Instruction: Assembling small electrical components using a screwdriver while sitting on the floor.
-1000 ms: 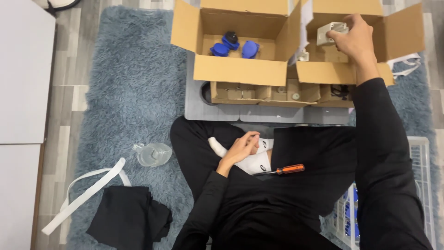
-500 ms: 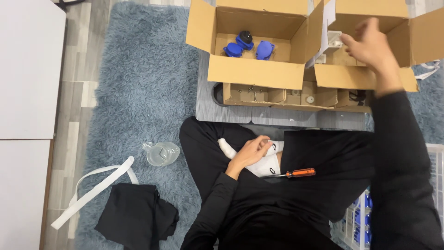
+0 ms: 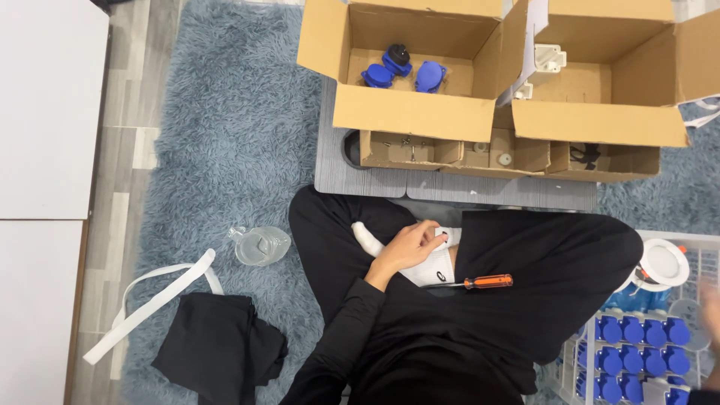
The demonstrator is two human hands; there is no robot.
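Nearest the camera, the person sits cross-legged in black clothes on a shaggy blue rug [image 3: 225,150]. At the near right edge a blurred right hand [image 3: 711,315] hangs over a white wire basket [image 3: 701,251]. It is too smeared and cut off by the frame edge to tell whether its fingers are spread or closed, or whether it holds anything. Under it the basket holds rows of blue caps [image 3: 637,352], and a round white lamp fitting [image 3: 660,264] lies at the basket's far end.

On the near left of the rug lie a heap of black cloth [image 3: 217,349] and a white strap [image 3: 150,300], with a clear plastic cup [image 3: 261,245] just beyond them.

In the lap, the left hand [image 3: 409,247] rests on a white sock [image 3: 431,266], its fingers loosely curled and touching the cloth, not clamped on anything. A screwdriver [image 3: 480,282] with an orange handle lies on the lap just right of that hand, apart from it.

Farther out, a grey board [image 3: 450,187] bears a low cardboard tray [image 3: 480,154] of small parts. Beyond it stand two open cardboard boxes. The left box [image 3: 409,112] holds three blue plugs [image 3: 405,69]. The right box [image 3: 600,124] holds a white plastic part [image 3: 546,58] at its far left corner.
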